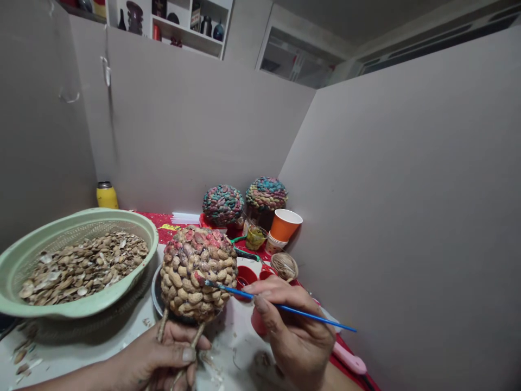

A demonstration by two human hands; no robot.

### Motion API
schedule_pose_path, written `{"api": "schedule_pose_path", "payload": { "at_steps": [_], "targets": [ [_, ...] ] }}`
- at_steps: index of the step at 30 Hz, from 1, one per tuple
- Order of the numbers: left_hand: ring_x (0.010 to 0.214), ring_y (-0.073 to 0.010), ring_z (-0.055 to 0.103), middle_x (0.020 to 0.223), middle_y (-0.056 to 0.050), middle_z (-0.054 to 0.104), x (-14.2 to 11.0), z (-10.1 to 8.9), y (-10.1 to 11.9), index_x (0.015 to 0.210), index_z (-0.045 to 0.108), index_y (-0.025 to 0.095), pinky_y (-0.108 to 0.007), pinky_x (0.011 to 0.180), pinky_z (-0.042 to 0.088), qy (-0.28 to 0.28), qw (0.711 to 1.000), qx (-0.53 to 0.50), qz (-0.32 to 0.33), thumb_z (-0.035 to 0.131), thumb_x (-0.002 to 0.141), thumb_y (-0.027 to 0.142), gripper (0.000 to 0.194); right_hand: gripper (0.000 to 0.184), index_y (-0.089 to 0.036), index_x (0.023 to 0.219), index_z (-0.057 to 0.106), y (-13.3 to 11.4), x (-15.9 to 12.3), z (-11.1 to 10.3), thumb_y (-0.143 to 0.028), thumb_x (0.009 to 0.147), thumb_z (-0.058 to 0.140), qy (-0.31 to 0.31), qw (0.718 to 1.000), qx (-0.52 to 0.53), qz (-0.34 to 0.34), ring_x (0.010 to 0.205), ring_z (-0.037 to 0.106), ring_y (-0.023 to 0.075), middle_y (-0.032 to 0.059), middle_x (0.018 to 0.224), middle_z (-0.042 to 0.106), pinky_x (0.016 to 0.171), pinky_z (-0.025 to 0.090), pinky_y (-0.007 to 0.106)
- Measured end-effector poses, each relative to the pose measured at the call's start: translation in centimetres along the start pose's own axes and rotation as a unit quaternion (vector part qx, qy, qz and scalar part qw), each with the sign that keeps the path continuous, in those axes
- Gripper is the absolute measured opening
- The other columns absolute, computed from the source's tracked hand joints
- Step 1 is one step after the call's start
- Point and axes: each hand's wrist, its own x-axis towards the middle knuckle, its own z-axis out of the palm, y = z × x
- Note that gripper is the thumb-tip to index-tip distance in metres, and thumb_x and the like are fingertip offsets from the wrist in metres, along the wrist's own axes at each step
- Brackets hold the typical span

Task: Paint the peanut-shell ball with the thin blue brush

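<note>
A round ball covered in peanut shells [195,277] stands at the middle of the view, its top tinted pink and purple and its lower shells plain tan. Two thin twine-wrapped stems [195,338] come out below it. My left hand [173,353] is closed around these stems under the ball. Between the thumb and fingers of my right hand [293,326] is a slim blue paintbrush [285,308]. Its bristle tip touches the shells on the front right of the ball, beside a red patch. Just behind the brush sits a red cup [246,276].
At left stands a green colander [148,231] full of shells. Two painted shell balls [223,203] rest at the back, near orange paper cups [286,225], a twine roll [285,266] and a yellow bottle [106,195]. Grey panels [195,119] enclose the table.
</note>
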Motion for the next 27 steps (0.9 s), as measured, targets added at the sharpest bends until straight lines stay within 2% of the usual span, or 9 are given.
{"api": "schedule_pose_path", "payload": {
  "at_steps": [5,10,15,21,24,27],
  "targets": [
    [0.037,-0.0078,0.058,0.058,-0.005,0.076,-0.1,0.4,0.6,0.091,0.085,0.014,-0.015,0.038,0.041,-0.005,1.000,0.012,-0.003,0.104,0.052,0.046,0.054,0.013,-0.020,0.089,0.072,-0.5,0.2,-0.3,-0.008,0.092,0.071,0.006,1.000,-0.013,-0.013,0.073,0.079,0.0137,-0.0001,0.079,0.081,0.072,0.064,0.024],
    [0.041,-0.0089,0.062,0.060,-0.006,0.077,-0.1,0.5,0.5,0.090,0.085,0.014,-0.014,0.041,0.044,0.019,1.000,0.014,-0.016,0.105,0.048,0.045,0.056,0.009,-0.020,0.094,0.073,-0.8,0.1,-0.2,-0.011,0.094,0.072,0.016,0.998,-0.028,-0.049,0.075,0.081,0.0167,0.0031,0.084,0.083,0.074,0.065,0.027],
    [0.041,-0.0088,0.062,0.061,-0.007,0.078,-0.1,0.4,0.2,0.092,0.086,0.014,-0.014,0.042,0.046,0.015,1.000,0.010,-0.016,0.105,0.050,0.044,0.055,0.021,-0.019,0.108,0.070,-0.3,0.0,-0.5,-0.003,0.095,0.064,-0.073,0.990,-0.039,-0.114,0.084,0.083,0.0185,0.0082,0.096,0.085,0.076,0.065,0.029],
    [0.038,-0.0085,0.060,0.061,-0.006,0.077,-0.2,0.6,0.7,0.091,0.086,0.014,-0.015,0.038,0.047,-0.006,1.000,0.008,-0.010,0.104,0.053,0.044,0.051,0.012,-0.015,0.109,0.064,0.2,0.5,-1.8,-0.011,0.105,0.054,-0.205,0.943,-0.115,-0.234,0.081,0.081,0.0162,0.0137,0.097,0.085,0.067,0.061,0.026],
    [0.039,-0.0082,0.060,0.061,-0.006,0.076,-0.1,0.6,1.0,0.093,0.085,0.013,-0.015,0.039,0.049,-0.011,1.000,0.003,-0.009,0.103,0.056,0.043,0.050,0.015,-0.014,0.111,0.063,-0.1,0.5,-2.7,-0.012,0.107,0.049,-0.247,0.928,-0.140,-0.241,0.081,0.080,0.0158,0.0143,0.100,0.085,0.066,0.060,0.027],
    [0.039,-0.0078,0.061,0.062,-0.006,0.076,-0.1,0.5,0.9,0.095,0.085,0.012,-0.015,0.040,0.048,-0.015,1.000,0.004,-0.006,0.102,0.058,0.040,0.050,0.014,-0.015,0.113,0.063,-0.6,0.3,-3.5,-0.012,0.107,0.051,-0.253,0.929,-0.146,-0.226,0.085,0.080,0.0154,0.0134,0.102,0.085,0.072,0.062,0.028]
  ]
}}
